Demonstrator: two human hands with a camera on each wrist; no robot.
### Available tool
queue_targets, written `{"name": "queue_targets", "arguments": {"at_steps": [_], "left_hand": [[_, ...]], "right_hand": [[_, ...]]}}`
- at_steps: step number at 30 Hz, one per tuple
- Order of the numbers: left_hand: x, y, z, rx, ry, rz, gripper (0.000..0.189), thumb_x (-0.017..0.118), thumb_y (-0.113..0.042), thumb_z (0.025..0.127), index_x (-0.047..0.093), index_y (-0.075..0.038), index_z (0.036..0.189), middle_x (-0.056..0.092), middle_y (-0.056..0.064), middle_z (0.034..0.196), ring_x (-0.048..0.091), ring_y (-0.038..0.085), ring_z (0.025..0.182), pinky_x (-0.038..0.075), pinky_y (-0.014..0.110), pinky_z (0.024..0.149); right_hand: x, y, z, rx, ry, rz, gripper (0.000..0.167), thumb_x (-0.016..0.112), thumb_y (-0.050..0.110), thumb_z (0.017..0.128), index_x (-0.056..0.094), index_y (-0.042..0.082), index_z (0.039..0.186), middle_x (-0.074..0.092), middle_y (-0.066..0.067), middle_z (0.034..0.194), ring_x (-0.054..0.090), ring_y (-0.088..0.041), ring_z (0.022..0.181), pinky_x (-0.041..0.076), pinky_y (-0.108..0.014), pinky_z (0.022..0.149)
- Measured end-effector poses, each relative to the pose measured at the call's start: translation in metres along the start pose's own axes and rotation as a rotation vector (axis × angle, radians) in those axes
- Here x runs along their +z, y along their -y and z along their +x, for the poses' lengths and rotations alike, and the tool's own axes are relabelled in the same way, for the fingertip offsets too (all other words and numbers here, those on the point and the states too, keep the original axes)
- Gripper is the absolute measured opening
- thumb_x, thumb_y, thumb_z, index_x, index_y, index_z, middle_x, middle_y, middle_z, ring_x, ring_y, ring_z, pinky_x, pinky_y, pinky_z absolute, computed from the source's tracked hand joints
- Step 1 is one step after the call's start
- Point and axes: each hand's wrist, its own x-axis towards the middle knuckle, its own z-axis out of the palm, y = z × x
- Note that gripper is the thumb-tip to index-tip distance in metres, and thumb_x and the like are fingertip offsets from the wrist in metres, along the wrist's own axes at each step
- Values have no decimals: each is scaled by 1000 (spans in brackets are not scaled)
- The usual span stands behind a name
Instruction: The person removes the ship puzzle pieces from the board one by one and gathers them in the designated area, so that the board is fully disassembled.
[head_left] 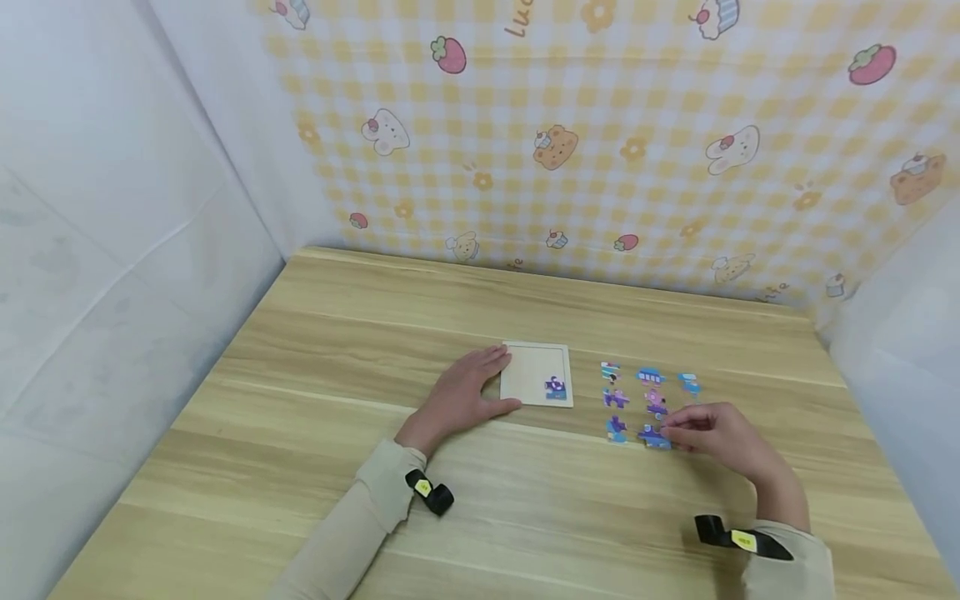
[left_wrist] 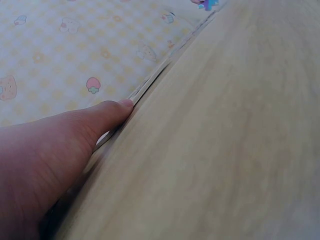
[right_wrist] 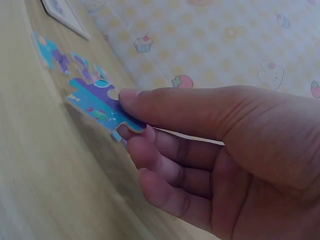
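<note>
In the head view, my left hand [head_left: 468, 392] rests at the left side of a square pale wooden puzzle board [head_left: 528, 367]. Its fingertips touch the upper left of the rim, and the thumb [left_wrist: 112, 115] lies along the lower edge. One purple and blue puzzle piece [head_left: 555, 388] sits in the board's lower right corner. Between thumb and fingers, my right hand [head_left: 716, 433] pinches a jigsaw piece [right_wrist: 102, 106] with purple above and blue below, printed with a small fish. The right wrist view shows that piece tilted above the wood.
Several loose puzzle pieces [head_left: 616, 398] lie in rows right of the board, among them a pink and purple one [head_left: 656, 401] and a blue one [head_left: 689, 383]. The wooden table [head_left: 337, 350] meets a yellow checked cloth [head_left: 525, 192] behind and a white wall covering [head_left: 127, 208] at left.
</note>
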Motion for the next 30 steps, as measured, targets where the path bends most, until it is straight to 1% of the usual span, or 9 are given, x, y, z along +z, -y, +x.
{"name": "queue_targets", "arguments": {"at_steps": [4,11,15,18,23,30], "left_hand": [[1,0,0,2,-2,-7,87,66,-64,93,43,-11,158,34,1,166,27,18,155,19,36,128],[2,0,1,7,-18,-2,85,68,-61,92,45,-10,157,37,2,165,29,18,155,21,36,128],[3,0,2,10,-16,2,86,68,-61,92,45,-9,157,37,2,165,29,17,154,20,34,128],[3,1,2,15,-18,-2,86,68,-61,92,46,-9,156,38,3,165,30,18,154,20,35,128],[4,2,3,24,-20,1,86,68,-62,92,46,-9,156,38,3,165,30,19,154,21,37,128],[3,3,4,16,-13,11,86,68,-62,92,45,-9,157,37,3,165,29,18,155,21,36,128]], "right_hand": [[-1,-6,1,19,8,-34,18,70,10,99,76,-4,109,74,-11,97,66,-10,79,61,-27,69],[2,-10,4,0,-40,-157,12,73,12,97,78,3,103,73,-5,95,59,-7,79,54,-23,66],[3,-12,5,12,-58,-174,11,72,12,98,78,3,103,72,-6,95,58,-7,79,52,-23,65],[3,-13,5,19,-68,-178,11,72,11,98,78,3,102,73,-7,96,59,-8,79,52,-23,66],[4,-12,5,27,-79,-167,11,71,9,98,78,2,102,72,-8,96,59,-8,80,52,-23,66],[4,-11,6,71,-86,-152,13,72,12,98,77,1,103,70,-7,95,56,-10,78,51,-23,65]]}}
